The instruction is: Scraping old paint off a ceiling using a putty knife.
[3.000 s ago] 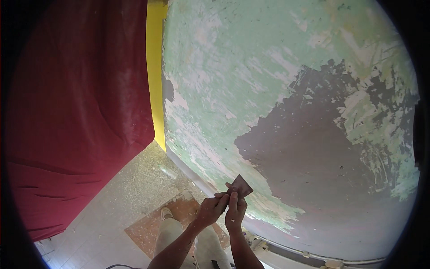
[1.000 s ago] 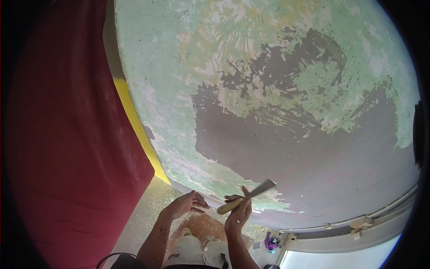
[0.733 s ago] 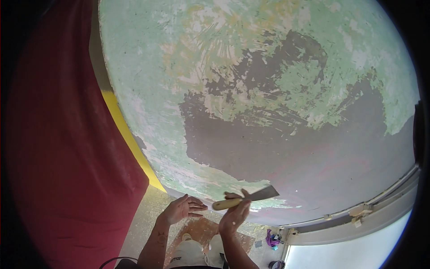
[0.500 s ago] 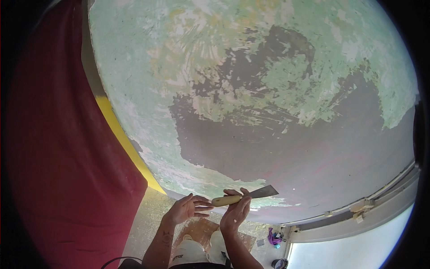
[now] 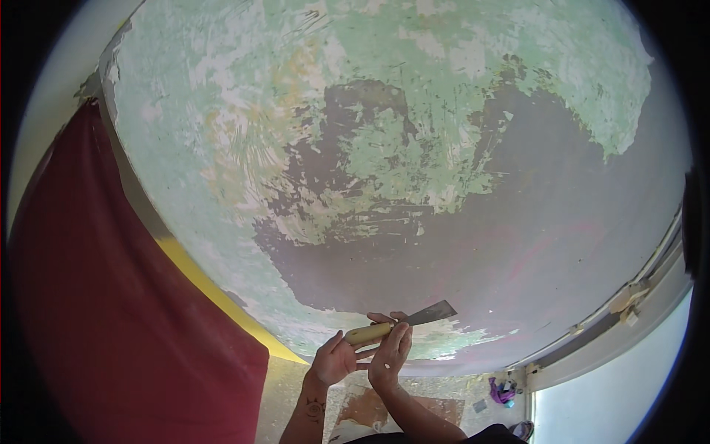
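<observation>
My right hand (image 5: 390, 359) grips a putty knife with a pale wooden handle (image 5: 364, 333) and a flat metal blade (image 5: 431, 313) pointing right. My left hand (image 5: 335, 360), palm up with fingers apart, is at the handle's left end, its fingers reaching toward my right hand; whether it touches the handle is unclear. Both hands are low in front of a large wall (image 5: 444, 266), where patchy pale green and whitish paint is broken by broad bare grey areas.
A dark red cloth (image 5: 140, 311) hangs at left, beside a yellow strip (image 5: 185, 263). Below are a speckled floor (image 5: 296, 392), brown board (image 5: 440, 407) and small purple bundle (image 5: 501, 392). A pale rail (image 5: 621, 296) and bright panel (image 5: 599, 385) sit at right.
Three seconds ago both hands held the knife together, blade upward; now it lies nearly level and my left fingers are apart. The view has swung, showing more wall toward the top.
</observation>
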Action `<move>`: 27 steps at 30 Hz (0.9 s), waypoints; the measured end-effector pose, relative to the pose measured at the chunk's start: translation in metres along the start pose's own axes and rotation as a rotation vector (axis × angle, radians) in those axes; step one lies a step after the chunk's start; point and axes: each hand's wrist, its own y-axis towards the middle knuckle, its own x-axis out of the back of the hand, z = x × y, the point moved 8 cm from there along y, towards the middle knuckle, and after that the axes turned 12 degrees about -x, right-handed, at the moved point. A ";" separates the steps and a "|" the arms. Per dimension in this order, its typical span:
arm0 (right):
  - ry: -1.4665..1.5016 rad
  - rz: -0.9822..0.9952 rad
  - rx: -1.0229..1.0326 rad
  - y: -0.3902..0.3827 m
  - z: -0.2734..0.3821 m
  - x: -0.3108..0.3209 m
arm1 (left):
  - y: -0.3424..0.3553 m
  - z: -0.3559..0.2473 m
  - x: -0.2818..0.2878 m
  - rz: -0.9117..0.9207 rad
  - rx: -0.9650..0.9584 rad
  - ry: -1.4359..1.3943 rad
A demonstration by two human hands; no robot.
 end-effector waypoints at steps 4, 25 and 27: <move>0.029 -0.010 -0.121 0.000 0.003 -0.007 | 0.005 -0.003 -0.001 0.008 -0.026 0.006; -0.158 -0.294 -0.039 0.014 -0.012 0.036 | 0.043 0.084 0.024 -0.036 0.157 -0.055; -0.151 -0.328 0.091 0.014 -0.008 0.048 | 0.044 0.093 0.010 0.030 0.236 -0.088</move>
